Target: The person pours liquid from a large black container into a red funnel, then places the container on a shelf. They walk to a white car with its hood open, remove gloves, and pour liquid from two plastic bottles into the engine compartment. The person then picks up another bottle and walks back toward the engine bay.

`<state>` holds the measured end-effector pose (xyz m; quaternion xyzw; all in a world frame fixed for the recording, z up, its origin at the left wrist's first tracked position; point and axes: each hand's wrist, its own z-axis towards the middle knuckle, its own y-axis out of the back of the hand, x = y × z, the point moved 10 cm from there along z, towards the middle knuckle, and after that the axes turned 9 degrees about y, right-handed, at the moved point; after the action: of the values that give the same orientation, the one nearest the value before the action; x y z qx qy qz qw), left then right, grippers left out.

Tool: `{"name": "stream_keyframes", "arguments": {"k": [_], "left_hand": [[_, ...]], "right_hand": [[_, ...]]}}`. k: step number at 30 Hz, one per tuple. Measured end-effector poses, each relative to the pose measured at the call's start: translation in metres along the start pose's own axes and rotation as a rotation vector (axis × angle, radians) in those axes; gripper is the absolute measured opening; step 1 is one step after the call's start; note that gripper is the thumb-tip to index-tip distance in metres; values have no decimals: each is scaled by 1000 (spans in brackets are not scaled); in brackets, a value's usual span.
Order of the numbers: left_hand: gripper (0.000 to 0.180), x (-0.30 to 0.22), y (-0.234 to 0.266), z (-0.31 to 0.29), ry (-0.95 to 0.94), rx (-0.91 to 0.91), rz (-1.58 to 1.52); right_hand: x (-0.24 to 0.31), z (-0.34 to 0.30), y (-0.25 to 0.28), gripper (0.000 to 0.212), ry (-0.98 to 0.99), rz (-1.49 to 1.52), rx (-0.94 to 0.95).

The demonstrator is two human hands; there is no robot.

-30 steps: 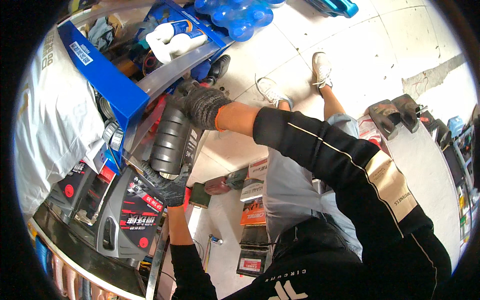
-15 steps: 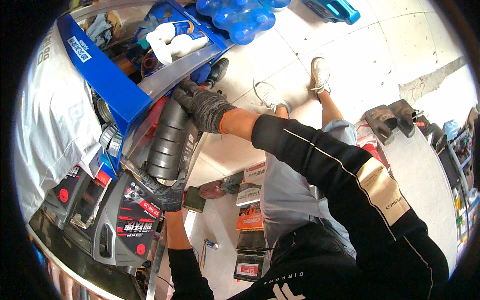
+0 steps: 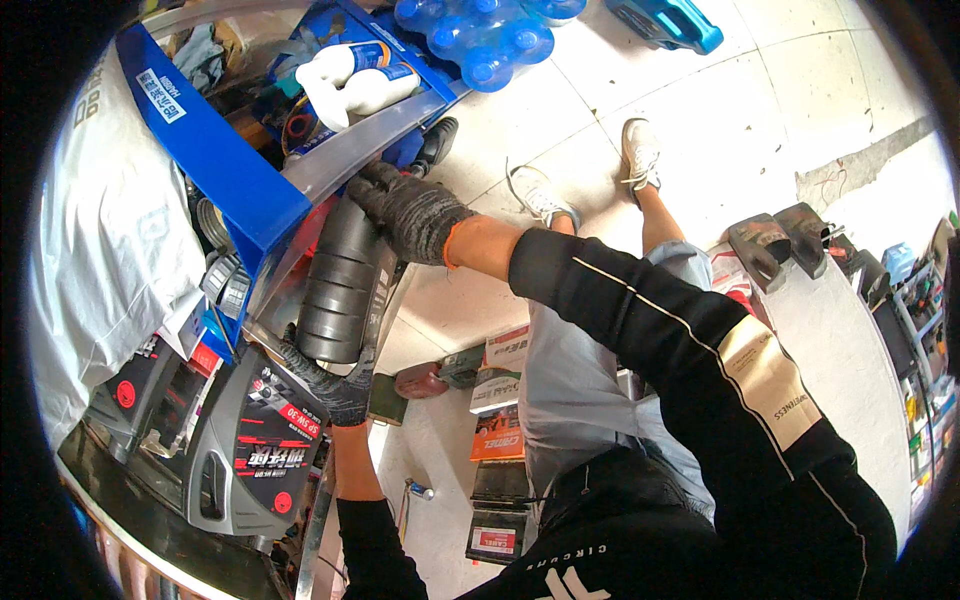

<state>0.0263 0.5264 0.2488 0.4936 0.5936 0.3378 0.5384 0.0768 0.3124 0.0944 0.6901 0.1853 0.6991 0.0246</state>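
A black ribbed cylindrical container (image 3: pixel 338 290) lies lengthwise at the shelf's edge, between my gloved hands. My left hand (image 3: pixel 335 388), in a dark grey knit glove, is closed round its near end, its fingers partly hidden. At the far end, my right hand (image 3: pixel 415 218) grips it in a matching glove with an orange cuff; the fingertips are partly out of sight. A blue plastic bin (image 3: pixel 215 150) stands just left of and beyond the container. Next to my left hand is a grey and black oil jug (image 3: pixel 262 450).
White bottles (image 3: pixel 350 85) rest in the blue bin. White cloth (image 3: pixel 120 240) drapes the left side. Blue-capped bottles (image 3: pixel 480 45) and a teal jug (image 3: pixel 670 22) sit on the tiled floor. Stacked boxes (image 3: pixel 497 440) stand beside my legs; dark slippers (image 3: pixel 762 245) lie at right.
Both hands keep their hold on the black ribbed container. It has barely moved, and the whole view has shifted very slightly.
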Motion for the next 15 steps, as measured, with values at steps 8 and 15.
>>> {"name": "stream_keyframes", "arguments": {"k": [8,15], "left_hand": [[112,-10,5,7,-32,-11,53],[112,-21,5,19,-124,21,139]], "right_hand": [[4,-4,4,80,-4,35,-35],[-32,-64,24,69,-180,184,-198]]}}
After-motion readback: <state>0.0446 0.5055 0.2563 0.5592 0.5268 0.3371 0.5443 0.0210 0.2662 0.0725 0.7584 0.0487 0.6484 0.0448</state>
